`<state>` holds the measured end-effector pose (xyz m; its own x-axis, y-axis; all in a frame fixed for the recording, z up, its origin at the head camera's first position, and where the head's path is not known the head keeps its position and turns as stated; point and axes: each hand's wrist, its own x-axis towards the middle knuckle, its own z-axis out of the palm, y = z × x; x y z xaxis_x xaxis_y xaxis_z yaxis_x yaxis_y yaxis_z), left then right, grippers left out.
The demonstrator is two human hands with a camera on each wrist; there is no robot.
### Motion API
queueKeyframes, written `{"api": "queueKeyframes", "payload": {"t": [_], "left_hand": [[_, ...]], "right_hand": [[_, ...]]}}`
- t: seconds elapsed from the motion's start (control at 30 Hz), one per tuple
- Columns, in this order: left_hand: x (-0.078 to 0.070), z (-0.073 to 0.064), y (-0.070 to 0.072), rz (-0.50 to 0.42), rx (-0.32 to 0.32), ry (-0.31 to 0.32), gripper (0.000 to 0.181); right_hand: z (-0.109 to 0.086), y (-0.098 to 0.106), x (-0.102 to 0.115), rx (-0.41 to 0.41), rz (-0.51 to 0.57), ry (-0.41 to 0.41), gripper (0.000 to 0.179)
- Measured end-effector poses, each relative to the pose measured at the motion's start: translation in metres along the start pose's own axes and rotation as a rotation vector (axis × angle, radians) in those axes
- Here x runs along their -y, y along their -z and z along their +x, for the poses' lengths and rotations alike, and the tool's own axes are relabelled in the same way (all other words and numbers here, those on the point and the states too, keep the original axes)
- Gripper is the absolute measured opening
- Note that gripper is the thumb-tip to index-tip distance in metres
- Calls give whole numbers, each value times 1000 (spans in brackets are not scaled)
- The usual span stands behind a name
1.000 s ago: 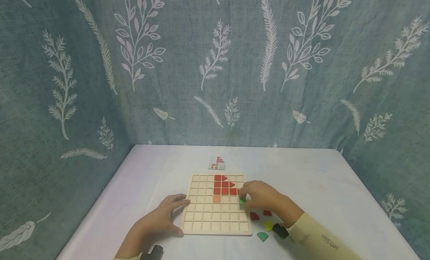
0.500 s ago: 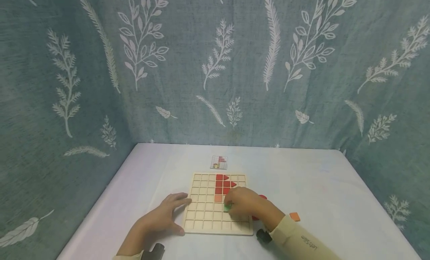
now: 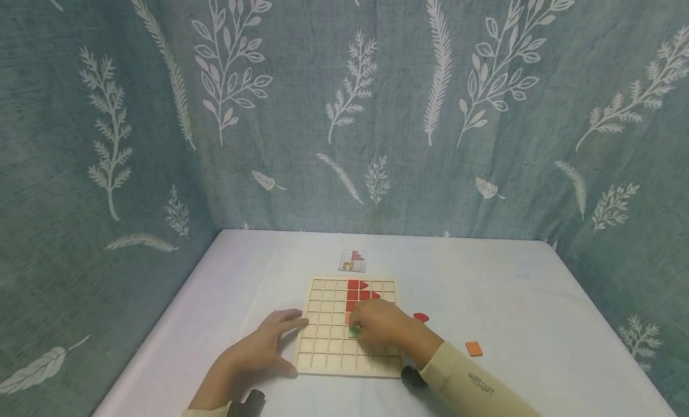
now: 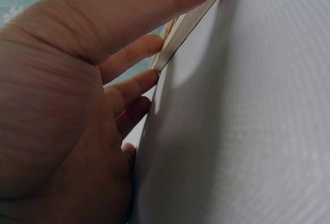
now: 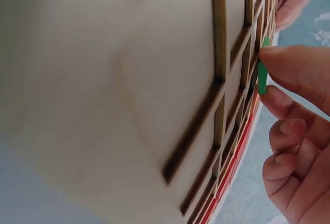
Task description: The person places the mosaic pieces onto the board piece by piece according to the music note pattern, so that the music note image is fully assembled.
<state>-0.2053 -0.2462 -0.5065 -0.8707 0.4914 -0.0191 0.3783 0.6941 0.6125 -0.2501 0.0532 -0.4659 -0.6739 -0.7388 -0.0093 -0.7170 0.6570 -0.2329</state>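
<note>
A wooden grid board (image 3: 323, 348) lies on the white table. Red squares and pointed red pieces (image 3: 353, 284) fill several cells in its upper part, with an orange square (image 3: 347, 317) below them, partly covered by the right hand. My right hand (image 3: 382, 322) pinches a small green piece (image 5: 263, 74) between thumb and index finger, close over the cell just below that orange square. In the right wrist view the green piece stands edge-on at the grid. My left hand (image 3: 261, 345) rests at the board's left edge, fingers spread and fingertips at the rim.
Behind the board lies a small picture card (image 3: 352, 261) showing a coloured grid pattern. To the right are a loose red rounded piece (image 3: 421, 316) and an orange square tile (image 3: 474, 349). My right forearm hides the table near the board's lower right corner. A leaf-patterned curtain (image 3: 301, 106) surrounds the table.
My right hand has moved left from the board's right edge to its middle, carrying the green piece. The loose orange tile has come into view behind the arm. My left hand stays put.
</note>
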Motion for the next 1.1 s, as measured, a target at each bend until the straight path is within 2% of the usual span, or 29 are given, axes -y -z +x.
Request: {"api": "queueKeyframes", "payload": {"t": [0.3,0.5,0.63,0.77,0.93,1.1], "left_hand": [[0,2,-2,-9,9,44,104],[-3,1,0,-3,17,28,104],[-4,0,2,0,7,21,105],[-2,0,2,-2,2,19,105],[1,-1,-1,-3,14,26,103],[0,0,0,5,12,26,103]], "right_hand": [[1,-1,6,-1,14,-18,8],[0,-4,9,-28,10,1,6],[0,-3,14,-60,-16,40,15],[1,-5,15,-63,-44,39,21],[1,-9,12,-59,-68,48,17],[-2,-1,6,-30,2,15,6]]}}
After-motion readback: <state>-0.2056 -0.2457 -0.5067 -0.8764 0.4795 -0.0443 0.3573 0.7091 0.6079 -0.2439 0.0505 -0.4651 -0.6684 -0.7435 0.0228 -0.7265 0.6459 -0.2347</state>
